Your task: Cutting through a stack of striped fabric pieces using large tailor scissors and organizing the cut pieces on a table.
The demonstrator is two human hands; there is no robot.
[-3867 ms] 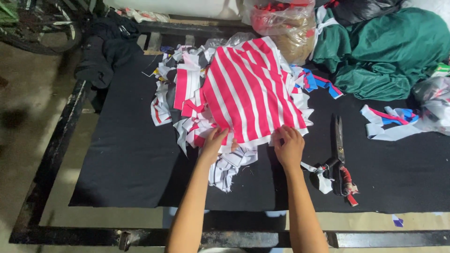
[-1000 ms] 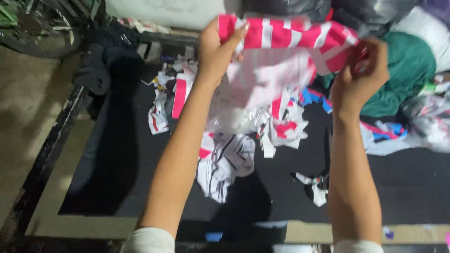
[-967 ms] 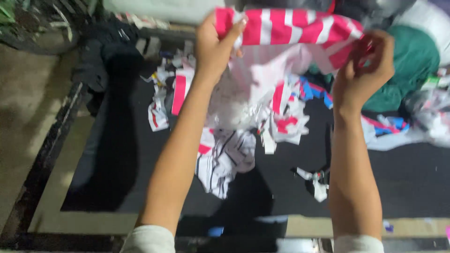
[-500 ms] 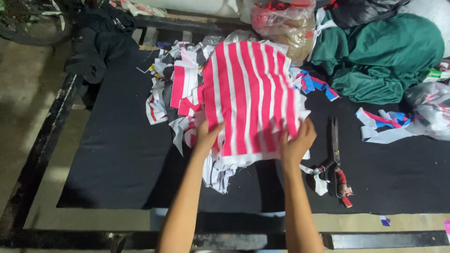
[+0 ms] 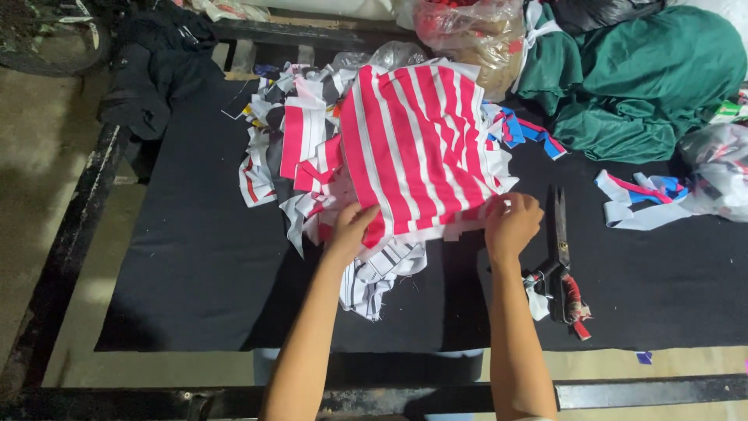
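A red and white striped cloth piece [image 5: 417,144] lies flat on top of a heap of striped fabric pieces [image 5: 300,160] on a black table cover [image 5: 195,265]. My left hand [image 5: 352,226] pinches the cloth's near left corner. My right hand [image 5: 510,222] grips its near right corner. Large scissors with red-wrapped handles [image 5: 559,261] lie just right of my right hand, blades pointing away from me.
Green fabric [image 5: 647,78] is bunched at the back right. A clear plastic bag [image 5: 475,31] of scraps stands behind the heap. White, blue and red strips [image 5: 635,199] and another plastic bag [image 5: 721,168] lie at the right. Dark clothing [image 5: 152,66] hangs at the back left, over the metal frame [image 5: 74,234].
One second ago both hands held the striped cloth up in the air. It has since come down flat onto the heap, and my hands now sit at its near corners.
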